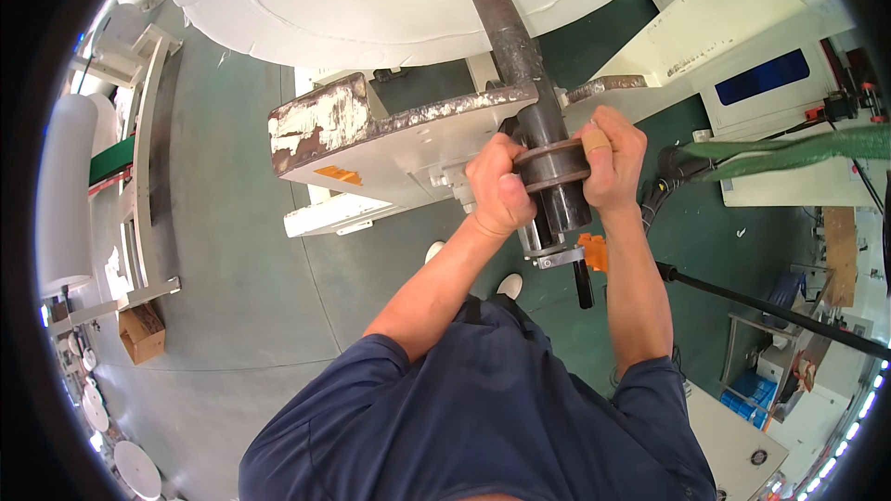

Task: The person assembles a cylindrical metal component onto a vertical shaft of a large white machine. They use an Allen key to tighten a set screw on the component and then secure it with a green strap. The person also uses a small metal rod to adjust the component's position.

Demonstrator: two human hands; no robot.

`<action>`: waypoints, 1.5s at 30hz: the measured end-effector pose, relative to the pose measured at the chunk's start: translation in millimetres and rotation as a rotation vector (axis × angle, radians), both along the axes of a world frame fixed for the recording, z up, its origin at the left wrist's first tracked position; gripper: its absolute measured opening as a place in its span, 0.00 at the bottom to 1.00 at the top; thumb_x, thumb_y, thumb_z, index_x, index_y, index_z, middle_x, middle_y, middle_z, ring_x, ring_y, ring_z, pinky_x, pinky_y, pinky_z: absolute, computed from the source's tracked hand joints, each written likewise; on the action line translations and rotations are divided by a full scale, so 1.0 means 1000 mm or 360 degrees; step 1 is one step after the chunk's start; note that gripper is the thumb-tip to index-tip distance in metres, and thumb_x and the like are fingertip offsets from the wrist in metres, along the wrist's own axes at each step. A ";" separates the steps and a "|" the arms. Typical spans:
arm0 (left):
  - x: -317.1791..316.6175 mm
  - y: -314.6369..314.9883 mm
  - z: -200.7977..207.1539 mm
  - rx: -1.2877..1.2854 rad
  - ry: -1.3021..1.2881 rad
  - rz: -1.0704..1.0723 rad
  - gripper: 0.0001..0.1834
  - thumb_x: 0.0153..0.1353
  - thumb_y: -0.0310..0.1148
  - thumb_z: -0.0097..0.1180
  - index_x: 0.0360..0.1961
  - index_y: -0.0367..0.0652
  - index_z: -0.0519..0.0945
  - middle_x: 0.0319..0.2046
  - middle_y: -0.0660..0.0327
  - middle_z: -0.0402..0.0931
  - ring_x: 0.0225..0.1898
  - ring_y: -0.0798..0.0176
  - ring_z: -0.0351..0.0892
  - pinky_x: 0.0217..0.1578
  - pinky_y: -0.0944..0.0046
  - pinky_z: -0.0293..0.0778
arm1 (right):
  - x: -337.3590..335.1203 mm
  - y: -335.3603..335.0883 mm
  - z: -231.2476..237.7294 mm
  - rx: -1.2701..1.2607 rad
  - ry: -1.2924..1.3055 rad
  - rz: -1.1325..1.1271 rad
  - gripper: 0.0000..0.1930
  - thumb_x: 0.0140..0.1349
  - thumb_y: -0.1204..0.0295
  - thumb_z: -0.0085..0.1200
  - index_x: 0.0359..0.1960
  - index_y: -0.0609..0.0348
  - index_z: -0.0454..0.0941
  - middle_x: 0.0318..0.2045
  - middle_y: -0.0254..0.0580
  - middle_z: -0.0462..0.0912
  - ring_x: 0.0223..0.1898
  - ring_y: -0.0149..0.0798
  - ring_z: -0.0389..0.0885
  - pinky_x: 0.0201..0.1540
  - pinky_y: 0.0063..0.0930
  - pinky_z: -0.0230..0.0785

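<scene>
A dark steel shaft [508,32] runs from a large white roll [325,0] down toward me through a notched, worn metal bracket [399,134]. Near its end sits a grooved metal collar [553,165]. My left hand [499,187] is closed against the collar's left side, fingers curled. On the opposite side, my right hand [613,160] grips the collar, with a tan bandage round one digit. Just below the shaft's bare end is a small crank with a black handle [583,284], touched by neither hand. The curled fingertips are partly hidden.
Cream machine panels [715,28] and a green hose [807,150] are at the right. A black bar [770,309] slants across the lower right. At the left stand a metal rack [139,186], a white roll [70,195] and a cardboard box [142,332] on the green floor.
</scene>
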State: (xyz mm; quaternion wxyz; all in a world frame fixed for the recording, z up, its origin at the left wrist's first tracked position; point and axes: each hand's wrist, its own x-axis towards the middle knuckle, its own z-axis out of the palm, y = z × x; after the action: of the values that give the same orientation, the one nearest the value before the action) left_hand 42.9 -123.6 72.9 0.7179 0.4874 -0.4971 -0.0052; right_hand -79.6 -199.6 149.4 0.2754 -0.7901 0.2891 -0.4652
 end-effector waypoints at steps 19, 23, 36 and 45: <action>0.013 0.014 0.019 0.0365 -0.0367 0.0157 0.23 0.72 0.42 0.35 0.24 0.39 0.71 0.19 0.53 0.67 0.20 0.47 0.67 0.24 0.54 0.62 | -0.005 -0.006 -0.005 0.0418 -0.0334 0.0130 0.22 0.65 0.61 0.41 0.18 0.64 0.73 0.19 0.33 0.67 0.22 0.25 0.58 0.24 0.24 0.46; 0.019 0.009 0.026 0.0260 -0.0495 0.0182 0.19 0.69 0.39 0.40 0.23 0.41 0.71 0.18 0.54 0.64 0.18 0.48 0.62 0.24 0.53 0.57 | -0.004 -0.010 -0.017 0.0679 -0.0475 0.0055 0.25 0.69 0.55 0.40 0.18 0.61 0.71 0.20 0.34 0.71 0.23 0.28 0.62 0.27 0.25 0.52; 0.010 0.006 0.029 0.0201 -0.0192 0.0125 0.12 0.63 0.32 0.49 0.22 0.41 0.71 0.21 0.55 0.66 0.21 0.50 0.68 0.20 0.55 0.64 | -0.004 -0.012 -0.023 0.0517 -0.0506 0.0055 0.24 0.68 0.59 0.38 0.18 0.63 0.70 0.19 0.37 0.69 0.22 0.30 0.63 0.27 0.26 0.53; 0.022 0.008 0.034 0.0285 -0.0482 0.0087 0.13 0.64 0.37 0.51 0.23 0.44 0.72 0.21 0.57 0.66 0.21 0.51 0.70 0.21 0.55 0.66 | -0.003 -0.009 -0.041 0.0866 -0.0785 -0.0158 0.22 0.68 0.61 0.39 0.17 0.61 0.67 0.18 0.35 0.71 0.22 0.30 0.66 0.27 0.28 0.58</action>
State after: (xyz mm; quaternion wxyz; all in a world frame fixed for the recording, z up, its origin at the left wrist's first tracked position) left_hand 65.1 -115.9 107.3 0.5885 0.5578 -0.5836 0.0436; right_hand -83.0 -208.5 108.4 0.5138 -0.5372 0.3652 -0.5604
